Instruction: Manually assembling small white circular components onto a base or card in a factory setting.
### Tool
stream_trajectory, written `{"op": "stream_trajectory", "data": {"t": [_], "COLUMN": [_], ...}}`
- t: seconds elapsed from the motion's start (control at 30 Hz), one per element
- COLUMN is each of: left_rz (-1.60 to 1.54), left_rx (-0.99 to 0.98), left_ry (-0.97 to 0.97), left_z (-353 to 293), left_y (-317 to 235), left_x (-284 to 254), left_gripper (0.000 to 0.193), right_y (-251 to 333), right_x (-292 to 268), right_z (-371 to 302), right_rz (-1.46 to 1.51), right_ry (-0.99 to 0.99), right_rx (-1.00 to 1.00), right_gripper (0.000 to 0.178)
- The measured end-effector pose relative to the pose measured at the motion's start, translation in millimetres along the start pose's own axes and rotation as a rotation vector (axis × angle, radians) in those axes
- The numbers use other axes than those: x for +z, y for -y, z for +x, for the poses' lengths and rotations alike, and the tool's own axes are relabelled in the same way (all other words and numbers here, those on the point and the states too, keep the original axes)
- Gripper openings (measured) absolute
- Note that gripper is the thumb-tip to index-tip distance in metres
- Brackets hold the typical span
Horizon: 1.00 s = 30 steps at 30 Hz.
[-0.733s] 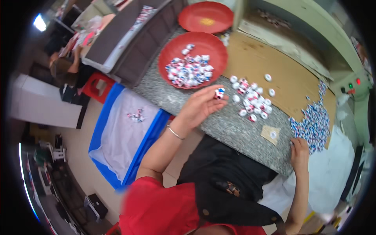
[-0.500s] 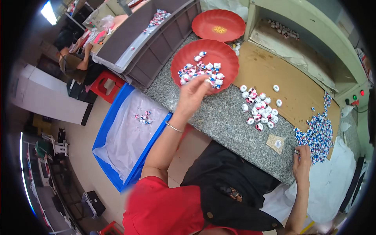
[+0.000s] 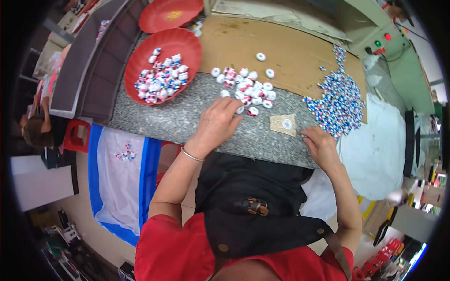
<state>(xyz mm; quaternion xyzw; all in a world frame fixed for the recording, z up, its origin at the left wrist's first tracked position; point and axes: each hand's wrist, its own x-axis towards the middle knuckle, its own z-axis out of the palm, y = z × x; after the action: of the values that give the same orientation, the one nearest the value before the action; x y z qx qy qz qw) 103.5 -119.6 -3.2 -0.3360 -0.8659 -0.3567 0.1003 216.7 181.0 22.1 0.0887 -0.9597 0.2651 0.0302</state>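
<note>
My left hand (image 3: 218,122) lies on the speckled grey counter (image 3: 187,117), fingers reaching into a cluster of small white, red and blue round pieces (image 3: 248,89); whether it grips one is hidden. My right hand (image 3: 321,145) rests at the counter's near edge beside a small tan square pad (image 3: 283,124) carrying one white piece. A red round tray (image 3: 161,65) with several of the same pieces sits to the left. A large heap of blue and white pieces (image 3: 340,100) lies to the right.
A second red tray (image 3: 169,14) sits farther back. A brown cardboard sheet (image 3: 290,51) covers the back of the counter. White cloth (image 3: 375,150) hangs at the right. A blue-rimmed bin with white lining (image 3: 119,178) stands on the floor at left, by a red stool (image 3: 75,136).
My left hand has pulled back from the red tray to the cluster of pieces in the middle of the counter. My right hand stays near the small pad.
</note>
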Motion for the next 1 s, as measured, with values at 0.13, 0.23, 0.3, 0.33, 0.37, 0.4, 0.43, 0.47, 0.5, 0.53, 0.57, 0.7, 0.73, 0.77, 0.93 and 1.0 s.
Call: {"op": "stream_trajectory", "data": {"t": [0.13,0.23,0.3,0.33,0.37,0.4,0.43,0.47,0.5,0.53,0.57,0.7,0.73,0.77,0.93,1.0], "left_rz": [0.062,-0.432,-0.947,-1.247,-1.546,-1.651,-1.644,-1.752,-1.858,-1.850,-1.828,-1.774,-1.790,-1.790,-1.721,-1.747], "left_rx": [-0.008,-0.286,-0.470,-0.520,-0.565,-0.632,-0.637,-0.580,-0.519,-0.522,-0.508,-0.650,-0.628,-0.630,-0.539,-0.584], "left_ry": [0.031,-0.001,0.018,0.066,0.116,0.189,0.174,0.174,0.177,0.162,0.137,0.215,0.219,0.216,0.125,0.139], "left_z": [2.3,-1.7,-10.3,-9.7,-10.0,-12.7,-17.2,-22.1,-26.4,-31.0,-35.7,-28.7,-28.6,-30.0,-35.4,-40.7], "left_y": [1.0,-3.6,0.5,-7.3,-13.5,-19.2,-23.4,-27.3,-29.3,-29.5,-28.6,-39.4,-39.1,-37.1,-29.1,-23.7], "left_x": [9.5,5.9,7.8,0.8,-4.3,-6.6,-1.9,8.9,20.1,31.0,42.1,34.3,35.1,35.7,36.6,32.4], "left_gripper": [0.027,0.021,0.019,0.020,0.023,0.030,0.030,0.031,0.033,0.033,0.034,0.036,0.036,0.036,0.036,0.035], "right_y": [-3.3,-2.3,-5.8,-8.3,-10.1,-8.0,-3.2,0.3,1.7,2.7,3.0,0.0,-0.8,1.1,-1.1,2.1], "right_x": [3.4,3.8,5.2,4.6,3.8,1.9,-0.9,-2.6,-2.2,-2.4,-1.8,-2.5,-0.9,0.2,7.9,3.5], "right_z": [-1.5,-2.3,-1.2,-1.6,-2.0,-0.6,1.4,3.0,3.2,3.2,3.3,5.0,6.0,7.7,14.1,18.3], "right_rz": [-0.056,0.025,0.019,-0.041,-0.101,-0.096,-0.104,-0.111,-0.103,-0.136,-0.169,-0.146,-0.127,-0.126,-0.083,-0.052], "right_ry": [-0.001,-0.013,-0.046,-0.016,0.015,0.019,0.052,0.085,0.089,0.118,0.146,0.083,0.062,0.064,0.022,0.020], "right_rx": [0.003,0.108,0.066,0.020,-0.026,-0.034,-0.031,-0.029,-0.040,-0.021,-0.003,-0.006,-0.022,-0.024,0.083,0.063], "right_gripper": [0.021,0.020,0.017,0.017,0.017,0.017,0.017,0.017,0.017,0.017,0.016,0.017,0.016,0.016,0.016,0.016]}}
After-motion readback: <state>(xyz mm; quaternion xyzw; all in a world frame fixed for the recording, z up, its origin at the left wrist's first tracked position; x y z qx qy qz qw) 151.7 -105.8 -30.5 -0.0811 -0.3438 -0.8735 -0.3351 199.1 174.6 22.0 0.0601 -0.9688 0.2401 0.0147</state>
